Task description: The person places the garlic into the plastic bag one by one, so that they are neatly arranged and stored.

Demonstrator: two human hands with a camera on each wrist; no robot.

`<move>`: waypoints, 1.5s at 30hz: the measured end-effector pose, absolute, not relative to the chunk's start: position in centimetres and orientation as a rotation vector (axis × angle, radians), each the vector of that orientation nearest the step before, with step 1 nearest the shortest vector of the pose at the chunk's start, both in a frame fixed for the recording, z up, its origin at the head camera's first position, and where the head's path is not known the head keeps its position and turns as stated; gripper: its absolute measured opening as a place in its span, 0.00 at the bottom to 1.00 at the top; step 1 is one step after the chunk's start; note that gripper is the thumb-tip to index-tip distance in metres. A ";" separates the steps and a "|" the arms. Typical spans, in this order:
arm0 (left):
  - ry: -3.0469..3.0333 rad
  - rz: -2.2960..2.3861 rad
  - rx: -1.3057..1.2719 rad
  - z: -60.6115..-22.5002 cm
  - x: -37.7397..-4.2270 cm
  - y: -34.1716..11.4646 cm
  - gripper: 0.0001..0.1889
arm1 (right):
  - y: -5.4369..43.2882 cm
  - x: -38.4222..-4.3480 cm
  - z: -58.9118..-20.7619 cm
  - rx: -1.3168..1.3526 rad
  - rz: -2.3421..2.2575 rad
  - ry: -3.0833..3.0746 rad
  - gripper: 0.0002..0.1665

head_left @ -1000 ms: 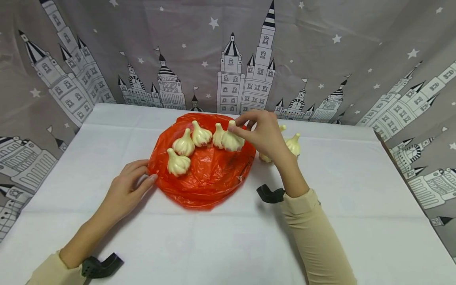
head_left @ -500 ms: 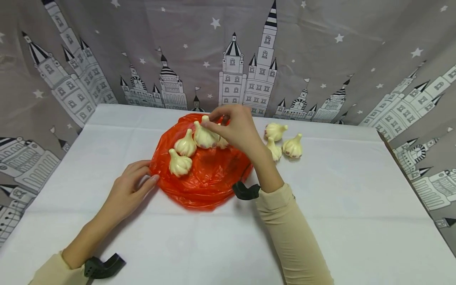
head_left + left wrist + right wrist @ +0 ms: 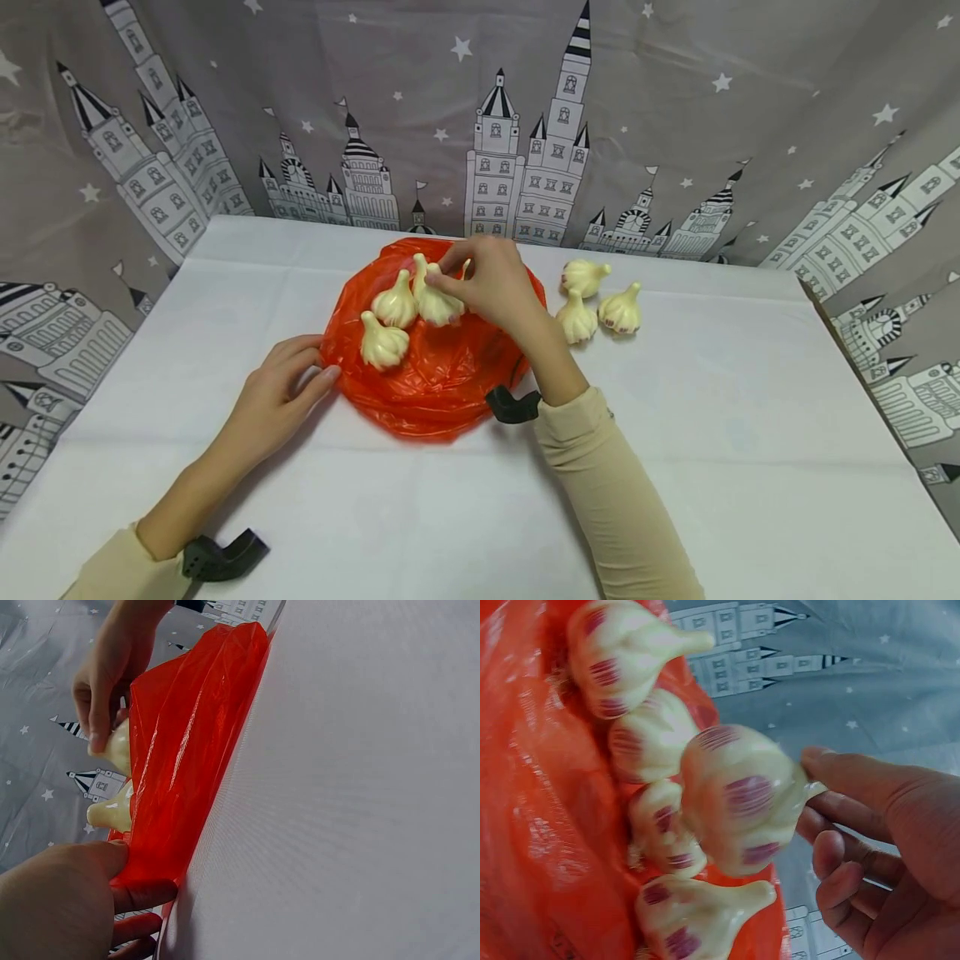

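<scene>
In the head view my right hand (image 3: 498, 283) pinches a garlic bulb (image 3: 439, 307) by its stem, above the red plastic bag (image 3: 442, 392). The right wrist view shows that bulb (image 3: 739, 799) raised in front of several other bulbs in the bag, its purple-marked base facing the camera. My left hand (image 3: 273, 400) holds the bag's left rim. From the left wrist, its thumb and fingers pinch the red film (image 3: 191, 750). Among the bulbs inside, one (image 3: 384, 343) lies nearest my left hand. Part of a bulb behind my right fingers is hidden.
Three more garlic bulbs (image 3: 620, 310) lie grouped on the white tablecloth (image 3: 720, 383), right of the bag. A grey curtain (image 3: 420, 67) printed with castles and stars hangs behind the table. Each wrist carries a black device (image 3: 513, 406).
My right hand has carried the garlic bulb leftward across the bag, then slightly lower. The three bulbs at the right, partly hidden before, now show. My left hand stays on the rim.
</scene>
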State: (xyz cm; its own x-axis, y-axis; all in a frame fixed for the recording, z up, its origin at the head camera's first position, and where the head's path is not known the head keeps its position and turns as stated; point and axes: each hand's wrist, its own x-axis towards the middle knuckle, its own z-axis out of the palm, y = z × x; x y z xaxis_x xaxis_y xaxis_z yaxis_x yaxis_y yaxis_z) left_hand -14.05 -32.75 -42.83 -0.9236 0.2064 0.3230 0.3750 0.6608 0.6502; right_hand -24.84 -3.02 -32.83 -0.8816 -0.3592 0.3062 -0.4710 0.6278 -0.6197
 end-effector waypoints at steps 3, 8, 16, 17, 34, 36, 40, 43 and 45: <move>-2.675 -1.119 -0.456 -42.7 -14.0 -32.7 0.04 | -3.3 -25.0 -33.4 0.688 1.041 -2.750 0.12; -2.707 -1.120 -0.434 -42.5 -14.0 -32.6 0.05 | -3.7 -25.1 -34.3 0.667 1.007 -2.817 0.12; -2.701 -1.115 -0.437 -42.5 -14.0 -32.6 0.05 | -4.3 -25.1 -35.1 0.673 0.918 -2.867 0.11; -2.696 -1.116 -0.442 -42.6 -14.0 -32.6 0.05 | -4.3 -25.0 -35.1 0.672 0.914 -2.871 0.11; -2.661 -1.121 -0.470 -42.8 -14.0 -32.7 0.03 | -3.5 -24.7 -34.8 0.639 1.165 -2.662 0.14; -2.665 -1.122 -0.467 -42.8 -14.0 -32.7 0.03 | -3.2 -24.5 -34.7 0.626 1.188 -2.625 0.14; -2.676 -1.118 -0.459 -42.8 -14.0 -32.7 0.04 | -2.7 -24.4 -34.9 0.605 1.210 -2.588 0.14; -2.672 -1.115 -0.462 -42.8 -14.0 -32.7 0.04 | -2.5 -24.4 -35.0 0.597 1.206 -2.588 0.13; -2.670 -1.121 -0.465 -42.8 -14.0 -32.7 0.04 | -2.4 -24.3 -35.1 0.598 1.183 -2.597 0.13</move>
State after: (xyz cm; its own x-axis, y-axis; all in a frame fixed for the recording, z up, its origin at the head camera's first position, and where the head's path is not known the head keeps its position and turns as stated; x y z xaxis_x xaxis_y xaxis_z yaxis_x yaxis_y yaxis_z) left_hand -14.04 -32.74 -42.81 -0.9285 0.2066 0.3085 0.3649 0.6614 0.6553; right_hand -24.32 -2.44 -35.14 -0.8915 -0.2698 0.3640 -0.4517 0.5918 -0.6676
